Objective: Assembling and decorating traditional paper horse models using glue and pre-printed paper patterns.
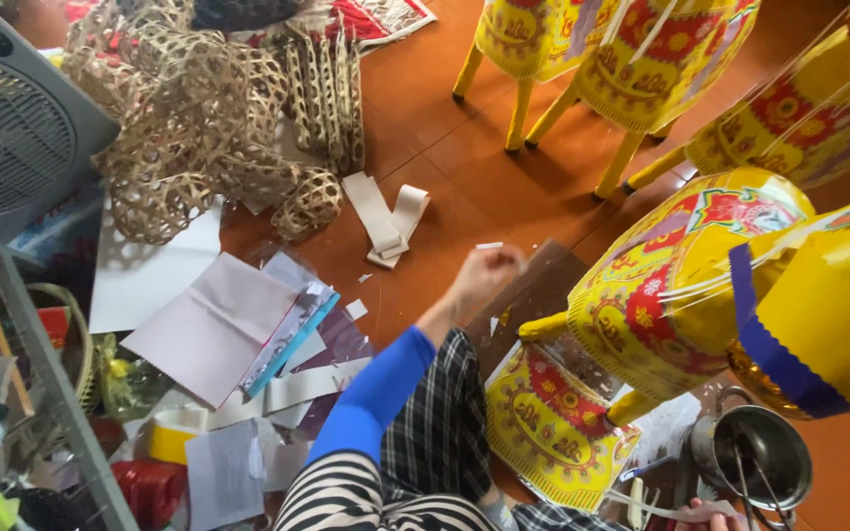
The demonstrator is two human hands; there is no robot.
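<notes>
Left hand (484, 275): centre of frame, fingers curled around a small white paper scrap (489, 246) above the dark board (533, 295).
Right hand (710, 513): bottom right edge, pinching a pale strip (656, 506), beside the metal pot (759, 457).
Yellow paper figure (671, 285): right of the left hand.

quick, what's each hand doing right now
Left hand: closed, pinching a small white paper strip at its fingertips.
Right hand: mostly cut off at the frame edge; grip cannot be told.
</notes>
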